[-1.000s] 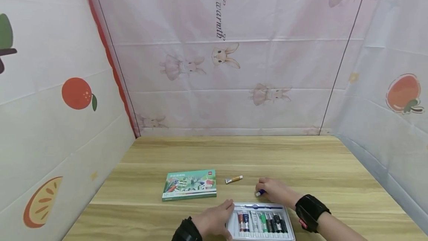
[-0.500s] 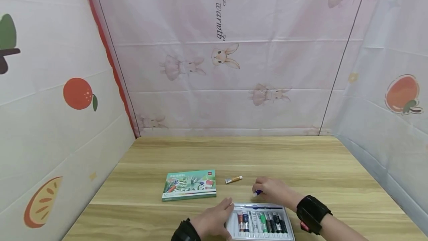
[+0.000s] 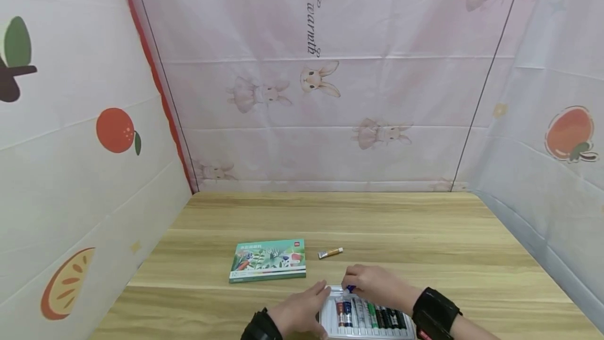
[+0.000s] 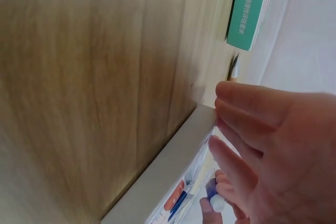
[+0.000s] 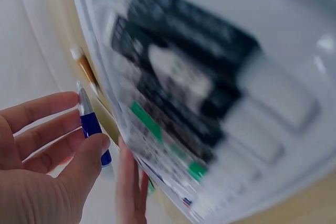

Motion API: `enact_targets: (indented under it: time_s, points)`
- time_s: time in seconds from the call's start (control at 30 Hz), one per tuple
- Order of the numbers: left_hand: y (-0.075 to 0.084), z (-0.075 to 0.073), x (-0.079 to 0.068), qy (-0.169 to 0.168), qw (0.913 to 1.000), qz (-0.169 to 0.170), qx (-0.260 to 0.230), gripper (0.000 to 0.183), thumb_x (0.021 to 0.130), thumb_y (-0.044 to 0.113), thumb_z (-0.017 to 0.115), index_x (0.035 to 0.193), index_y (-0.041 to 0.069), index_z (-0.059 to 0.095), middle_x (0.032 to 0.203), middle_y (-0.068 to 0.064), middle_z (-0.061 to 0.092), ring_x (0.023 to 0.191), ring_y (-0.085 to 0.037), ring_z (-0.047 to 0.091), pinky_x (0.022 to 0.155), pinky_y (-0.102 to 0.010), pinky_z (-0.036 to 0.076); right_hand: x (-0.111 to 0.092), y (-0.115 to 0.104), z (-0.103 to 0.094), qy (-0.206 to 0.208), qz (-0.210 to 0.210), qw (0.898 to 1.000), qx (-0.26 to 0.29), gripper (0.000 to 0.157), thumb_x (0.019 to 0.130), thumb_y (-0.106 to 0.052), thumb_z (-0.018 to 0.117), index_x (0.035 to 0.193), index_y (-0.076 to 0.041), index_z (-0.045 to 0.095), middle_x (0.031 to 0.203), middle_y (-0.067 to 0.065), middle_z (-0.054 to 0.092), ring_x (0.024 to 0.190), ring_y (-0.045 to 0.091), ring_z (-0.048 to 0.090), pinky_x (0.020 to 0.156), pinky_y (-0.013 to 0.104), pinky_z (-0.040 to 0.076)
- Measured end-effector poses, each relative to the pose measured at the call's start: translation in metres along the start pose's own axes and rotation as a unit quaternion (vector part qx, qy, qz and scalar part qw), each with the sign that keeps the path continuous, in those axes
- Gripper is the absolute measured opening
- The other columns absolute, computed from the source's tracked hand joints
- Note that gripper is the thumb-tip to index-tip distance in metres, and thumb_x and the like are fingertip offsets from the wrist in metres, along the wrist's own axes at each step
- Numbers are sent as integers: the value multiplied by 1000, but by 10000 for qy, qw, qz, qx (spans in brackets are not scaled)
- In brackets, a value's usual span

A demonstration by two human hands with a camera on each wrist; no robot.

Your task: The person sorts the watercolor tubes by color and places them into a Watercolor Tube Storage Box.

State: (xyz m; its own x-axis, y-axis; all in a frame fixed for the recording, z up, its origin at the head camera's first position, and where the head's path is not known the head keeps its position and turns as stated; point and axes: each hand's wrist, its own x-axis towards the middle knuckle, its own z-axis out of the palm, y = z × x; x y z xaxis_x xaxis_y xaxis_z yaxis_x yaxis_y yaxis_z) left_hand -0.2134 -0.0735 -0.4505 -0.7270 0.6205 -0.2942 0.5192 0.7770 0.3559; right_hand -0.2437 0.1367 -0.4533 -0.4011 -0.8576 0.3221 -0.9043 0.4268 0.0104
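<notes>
A white plastic tray (image 3: 332, 325) with a row of paint tubes (image 3: 373, 315) lies at the table's near side. My left hand (image 3: 301, 307) rests along its left edge; in the left wrist view the fingers (image 4: 252, 100) are straight, their tips right at the tray's corner. My right hand (image 3: 377, 286) pinches a blue paint tube (image 5: 91, 124) between thumb and fingers, over the tray's far edge. The tube's white cap (image 4: 217, 202) points out of the hand in the left wrist view. The right hand hides part of the tray's far right side.
A green paint box (image 3: 267, 260) with a plant picture lies flat behind and left of the tray. Beside it is a small ochre paint tube (image 3: 330, 253). Printed cloth walls (image 3: 311, 119) enclose the wooden table (image 3: 406, 219) at the back and both sides.
My right hand has moved left and nearer, carrying the blue paint tube from the table behind the tray to over its far edge. My left hand stays at the tray's left side.
</notes>
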Motion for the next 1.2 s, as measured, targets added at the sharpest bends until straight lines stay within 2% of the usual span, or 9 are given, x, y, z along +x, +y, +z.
enact_targets:
  time_s: [0.3,0.73,0.83,1.0,1.2]
  points:
    - [-2,-1,-2,15,9997,226,-108,90,60,47,61,129,4,22,132,-8,22,118,-14,21,89,-26,29,10,-24,4,15,-246,9991,350,21,72,-14,62,93,-17,59,90,-10,51,86,-3,46,71,8,38]
    - [-2,0,-2,-198,9961,157,-849,88,61,42,64,130,6,21,131,-7,23,115,-12,25,87,-28,32,15,-45,22,28,-713,9883,1351,18,80,-17,53,97,-20,54,96,-14,49,91,-11,38,75,6,34]
    - [-2,-1,-3,-116,9969,292,-720,88,62,39,65,129,4,22,131,-10,23,115,-13,26,87,-27,32,16,-46,20,-16,-762,9868,1431,19,80,-16,53,98,-20,54,96,-13,50,91,-10,38,75,6,34]
    - [-3,0,-3,15,9985,417,-355,88,62,40,65,128,1,23,130,-12,24,116,-15,25,87,-24,31,13,-43,19,-99,-753,9894,1235,19,78,-14,55,97,-19,56,98,-11,52,94,-7,41,75,7,35]
    - [-3,-1,-2,-43,9990,222,-378,89,61,44,63,129,4,23,131,-10,22,116,-15,25,88,-26,30,9,-37,18,-264,-765,9933,820,16,79,-17,55,94,-19,59,97,-10,52,91,-7,43,71,7,37]
